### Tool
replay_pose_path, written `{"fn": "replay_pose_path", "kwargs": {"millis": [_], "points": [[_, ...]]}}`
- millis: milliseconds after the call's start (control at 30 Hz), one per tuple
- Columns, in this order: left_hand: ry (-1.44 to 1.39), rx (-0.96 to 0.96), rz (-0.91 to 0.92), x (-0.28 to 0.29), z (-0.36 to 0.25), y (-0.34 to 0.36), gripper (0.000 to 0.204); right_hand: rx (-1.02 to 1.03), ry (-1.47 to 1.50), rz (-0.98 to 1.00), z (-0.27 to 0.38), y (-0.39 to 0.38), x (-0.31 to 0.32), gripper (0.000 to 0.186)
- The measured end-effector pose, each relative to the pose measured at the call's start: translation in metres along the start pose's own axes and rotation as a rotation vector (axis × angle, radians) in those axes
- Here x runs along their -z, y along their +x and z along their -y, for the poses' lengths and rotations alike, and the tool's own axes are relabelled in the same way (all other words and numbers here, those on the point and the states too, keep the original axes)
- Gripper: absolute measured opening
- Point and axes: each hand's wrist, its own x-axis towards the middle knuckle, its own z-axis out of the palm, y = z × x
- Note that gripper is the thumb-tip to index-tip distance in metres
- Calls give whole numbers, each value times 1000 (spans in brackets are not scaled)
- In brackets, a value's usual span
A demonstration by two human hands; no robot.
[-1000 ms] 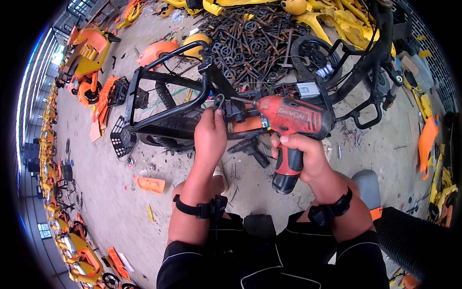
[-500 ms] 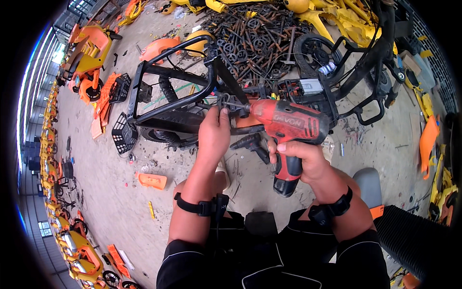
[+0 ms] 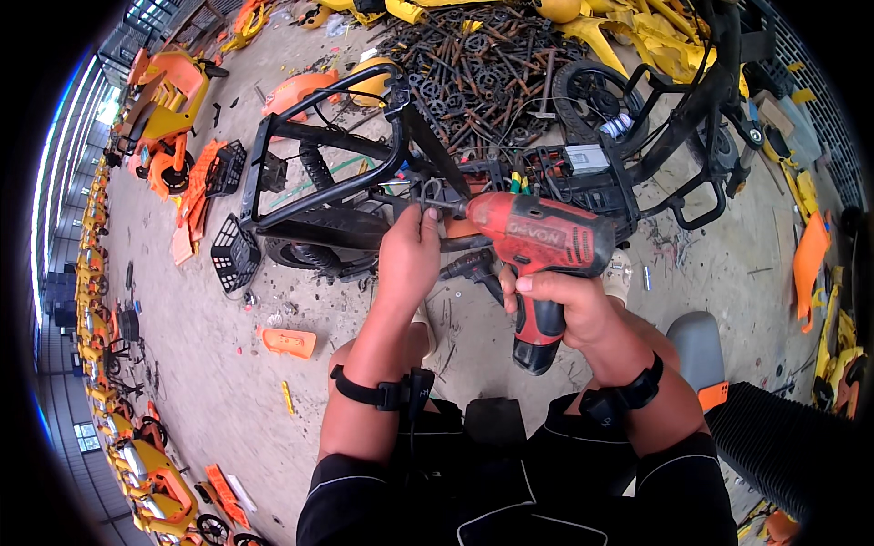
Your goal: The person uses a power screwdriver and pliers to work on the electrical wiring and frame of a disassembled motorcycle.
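Note:
My right hand (image 3: 569, 308) is wrapped round the handle of a red and black cordless impact driver (image 3: 555, 238). The driver points left, its nose close to the fingertips of my left hand (image 3: 410, 255). Those fingertips are pinched together beside a small metal loop-shaped part (image 3: 431, 189) on the black vehicle frame (image 3: 341, 198); what lies between them is hidden. Under the driver, a second, dark cordless drill (image 3: 472, 267) lies beyond my right hand, partly covered by it. The driver's tip is too small to tell whether it touches a fastener.
Behind the frame spreads a heap of rusty cranks and chainrings (image 3: 492, 82). Yellow panels (image 3: 646, 36) pile up at the far right. A black basket (image 3: 235, 253) and an orange plastic piece (image 3: 289, 342) lie left. A grey seat (image 3: 696, 350) stands beside my right arm.
The impact driver and my right hand have shifted slightly left and down. My left hand has moved a little right and stays pinched at the frame.

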Motion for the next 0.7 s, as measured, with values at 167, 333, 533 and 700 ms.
{"fn": "replay_pose_path", "kwargs": {"millis": [167,333,533,700], "points": [[13,15,17,3,0,-1,29,10,-25,-6,-4,0,0,46],[18,43,34,4,-3,-2,30,21,-44,-27,-7,0,-1,46],[46,26,31,2,3,-2,30,46,-39,-24,-6,2,-3,48],[56,11,30,4,5,-1,29,37,-48,-27,-6,2,-2,49]]}}
